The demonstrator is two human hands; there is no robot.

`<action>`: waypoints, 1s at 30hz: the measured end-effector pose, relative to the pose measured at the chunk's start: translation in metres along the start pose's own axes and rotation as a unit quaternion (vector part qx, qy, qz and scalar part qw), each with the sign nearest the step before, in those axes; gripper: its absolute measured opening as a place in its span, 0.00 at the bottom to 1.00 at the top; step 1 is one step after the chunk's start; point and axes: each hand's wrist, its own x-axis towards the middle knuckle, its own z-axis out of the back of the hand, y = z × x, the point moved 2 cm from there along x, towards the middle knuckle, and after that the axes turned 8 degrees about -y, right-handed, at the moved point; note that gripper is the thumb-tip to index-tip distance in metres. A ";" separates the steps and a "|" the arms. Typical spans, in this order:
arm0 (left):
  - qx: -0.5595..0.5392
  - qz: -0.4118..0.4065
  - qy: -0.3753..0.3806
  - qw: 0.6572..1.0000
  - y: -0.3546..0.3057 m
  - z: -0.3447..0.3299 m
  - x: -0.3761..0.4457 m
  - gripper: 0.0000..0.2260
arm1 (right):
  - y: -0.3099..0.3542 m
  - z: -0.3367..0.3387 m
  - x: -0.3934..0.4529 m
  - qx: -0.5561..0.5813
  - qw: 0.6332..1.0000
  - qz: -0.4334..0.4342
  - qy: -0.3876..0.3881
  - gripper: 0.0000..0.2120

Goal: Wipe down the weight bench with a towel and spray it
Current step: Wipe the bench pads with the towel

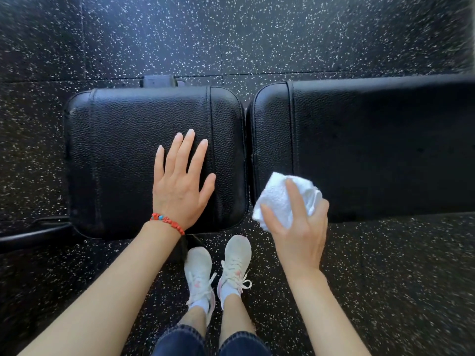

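The black padded weight bench lies crosswise in front of me, its seat pad [115, 155] on the left and its long back pad [385, 140] on the right, with a narrow gap between them. My left hand [180, 186] rests flat on the seat pad, fingers spread, holding nothing. My right hand [300, 227] grips a bunched white towel [277, 196] at the near left corner of the back pad. No spray bottle is in view.
Black rubber floor with white specks [257, 34] surrounds the bench. My two feet in white sneakers [218, 268] stand just in front of the gap. A black frame bar [33, 235] runs along the floor at the left, and a bracket [159, 80] shows behind the seat pad.
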 end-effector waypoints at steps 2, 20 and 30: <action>-0.007 0.010 -0.002 1.000 -0.002 0.001 0.001 0.24 | -0.003 0.005 0.006 0.030 0.999 -0.013 -0.008 0.24; -0.027 -0.109 0.009 0.994 -0.075 -0.027 0.050 0.24 | -0.012 -0.028 0.152 -0.041 0.992 -0.116 -0.037 0.28; -0.015 -0.102 0.017 0.995 -0.076 -0.026 0.050 0.24 | -0.039 0.015 0.046 -0.038 0.993 -0.109 0.003 0.26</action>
